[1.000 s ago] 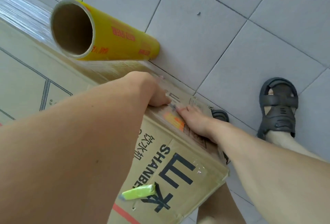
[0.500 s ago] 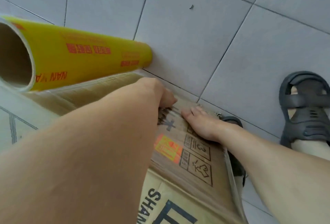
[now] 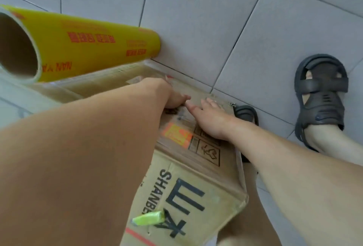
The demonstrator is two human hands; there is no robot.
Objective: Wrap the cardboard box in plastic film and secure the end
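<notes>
The cardboard box [image 3: 196,188], with black print, lies on its side under my arms. A band of plastic film [image 3: 225,159] covers its far part and darkens the cardboard there. On the box's top at the left lies the yellow film roll [image 3: 88,49], its open core facing me. My left hand [image 3: 169,94] rests knuckles-up on the filmed face, thumb pointing right, its fingers hidden. Just to its right my right hand [image 3: 210,116] lies flat on the film with fingers spread, fingertips almost meeting the left thumb.
Grey floor tiles [image 3: 216,29] surround the box. My foot in a dark sandal [image 3: 322,96] stands at the right, and another sandal [image 3: 246,114] peeks out behind the box's corner. A lime-green strip [image 3: 149,218] sits on the box's near face.
Both hands stayed on the filmed face, and the right hand has spread flatter with its fingers closer to the left thumb. The view shifted, so the roll looks nearer.
</notes>
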